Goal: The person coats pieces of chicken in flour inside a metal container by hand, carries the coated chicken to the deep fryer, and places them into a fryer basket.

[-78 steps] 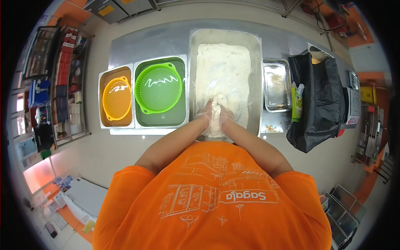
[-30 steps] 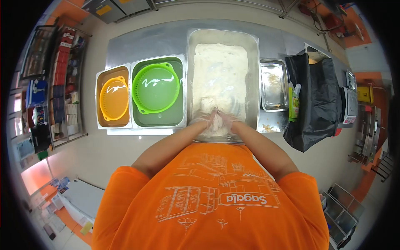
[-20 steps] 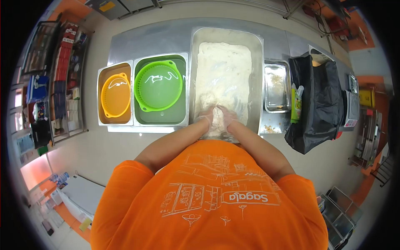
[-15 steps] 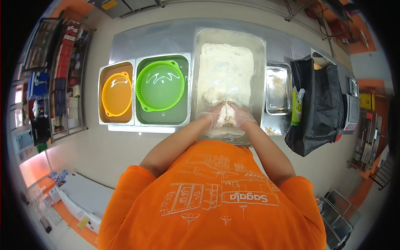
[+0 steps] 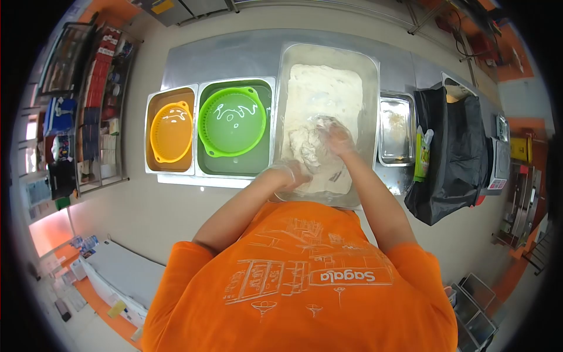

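A large metal tray [image 5: 368, 88] holds a pale, floury mass [image 5: 325, 88] with a rough lump of food [image 5: 304, 148] at its near left part. My left hand [image 5: 291, 174], in a clear glove, lies at the lump's near left side, its fingers pointing right. My right hand [image 5: 337, 139], gloved too, touches the lump's right side farther up, with its fingers bent toward it. Whether either hand grips any of the lump is blurred by the gloves and flour.
Left of the tray are a green strainer [image 5: 232, 122] and an orange strainer [image 5: 171, 131], each in liquid in a metal pan. To the right are a small metal tray [image 5: 396, 129], a green packet [image 5: 422, 155] and a black bag [image 5: 448, 149].
My hands were together around the lump at the tray's near end. Now they are apart: the right has moved up and the left down and left. The lump shows more openly between them.
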`<state>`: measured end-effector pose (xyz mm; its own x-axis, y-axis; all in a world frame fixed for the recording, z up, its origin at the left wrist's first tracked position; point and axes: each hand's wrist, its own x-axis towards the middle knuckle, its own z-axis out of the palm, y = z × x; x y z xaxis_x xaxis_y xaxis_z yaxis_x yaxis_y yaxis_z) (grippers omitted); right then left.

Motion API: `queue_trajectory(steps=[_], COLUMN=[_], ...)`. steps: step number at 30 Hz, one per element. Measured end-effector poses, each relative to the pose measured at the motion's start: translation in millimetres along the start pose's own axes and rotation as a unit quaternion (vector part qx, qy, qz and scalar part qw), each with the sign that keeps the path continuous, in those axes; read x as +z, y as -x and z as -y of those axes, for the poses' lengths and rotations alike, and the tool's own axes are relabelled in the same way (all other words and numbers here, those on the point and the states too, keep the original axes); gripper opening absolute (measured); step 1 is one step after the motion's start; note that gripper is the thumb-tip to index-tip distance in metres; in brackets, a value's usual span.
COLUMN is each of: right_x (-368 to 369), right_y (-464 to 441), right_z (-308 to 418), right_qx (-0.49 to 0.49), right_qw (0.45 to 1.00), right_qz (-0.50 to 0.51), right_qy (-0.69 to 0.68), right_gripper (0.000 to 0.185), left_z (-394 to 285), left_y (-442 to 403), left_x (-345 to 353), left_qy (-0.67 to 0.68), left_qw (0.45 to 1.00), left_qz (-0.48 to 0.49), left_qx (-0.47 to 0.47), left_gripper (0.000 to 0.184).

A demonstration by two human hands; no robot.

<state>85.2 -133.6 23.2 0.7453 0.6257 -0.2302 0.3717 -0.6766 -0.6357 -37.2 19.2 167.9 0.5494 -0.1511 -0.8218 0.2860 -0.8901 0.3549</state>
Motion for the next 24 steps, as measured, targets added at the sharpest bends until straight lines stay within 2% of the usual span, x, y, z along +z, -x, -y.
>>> queue_trajectory(steps=[1, 3, 4, 5, 7, 8, 10, 11, 13, 16, 17, 20, 23, 24], right_x=[2.6, 35.9, 46.4, 56.7, 63.9, 60.5, 49.3, 40.0, 2.4, -1.4, 4.6, 18.7, 37.1, 35.8], right_y=[-6.7, 1.7, 9.0, 16.3, 31.6, 34.7, 38.7, 32.4, 7.8, 2.5, 7.6, 41.6, 76.3, 84.4], right_z=[5.5, -6.4, -5.1, -3.4, 4.8, 3.2, 2.9, -0.4, 2.8, -27.7, -33.0, -37.4, -54.3, -46.2], right_qx=[-0.043, -0.185, -0.201, -0.218, -0.142, -0.152, -0.176, -0.137, -0.058, 0.013, 0.03, 0.073, 0.121, 0.156], right_qw=[0.999, 0.978, 0.972, 0.964, 0.963, 0.958, 0.942, 0.932, 0.896, 0.978, 0.973, 0.958, 0.947, 0.945], right_qz=[0.024, -0.03, -0.007, 0.016, 0.167, 0.201, 0.273, 0.301, 0.353, 0.103, 0.13, 0.208, 0.262, 0.26], right_qy=[-0.02, 0.095, 0.125, 0.154, 0.156, 0.134, 0.09, 0.148, 0.262, 0.182, 0.186, 0.181, 0.141, 0.124], right_gripper=[0.053, 0.05, 0.05, 0.05, 0.05, 0.048, 0.047, 0.048, 0.051, 0.05, 0.051, 0.054, 0.054, 0.052], left_z=[-5.9, 21.4, 32.0, 32.1, 28.1, 34.2, 34.6, 35.3, 36.3, 34.7, 35.7, 39.9, 71.7, 66.9], left_y=[6.1, -49.2, -69.7, -74.0, -83.9, -99.2, -113.1, -119.7, -134.0, -149.8, -154.0, -167.1, -203.4, -199.3], left_x=[-14.4, 12.2, 20.2, 15.9, 9.0, 12.3, 11.6, 12.6, 14.0, 32.6, 37.8, 57.0, 85.6, 84.5], left_qy=[-0.009, 0.176, 0.264, 0.26, 0.256, 0.249, 0.206, 0.184, 0.101, -0.025, -0.069, -0.049, -0.15, -0.136], left_qw=[1.0, 0.973, 0.935, 0.922, 0.883, 0.873, 0.892, 0.901, 0.944, 0.981, 0.986, 0.991, 0.987, 0.99], left_qz=[0.026, -0.144, -0.226, -0.283, -0.394, -0.419, -0.401, -0.391, -0.308, -0.184, -0.145, -0.104, -0.053, -0.022], left_qx=[0.004, 0.045, 0.066, 0.044, 0.005, 0.016, -0.022, -0.042, -0.064, -0.052, -0.041, -0.073, 0.033, 0.018], left_gripper=[0.06, 0.057, 0.056, 0.054, 0.05, 0.053, 0.053, 0.053, 0.055, 0.056, 0.056, 0.057, 0.042, 0.042])
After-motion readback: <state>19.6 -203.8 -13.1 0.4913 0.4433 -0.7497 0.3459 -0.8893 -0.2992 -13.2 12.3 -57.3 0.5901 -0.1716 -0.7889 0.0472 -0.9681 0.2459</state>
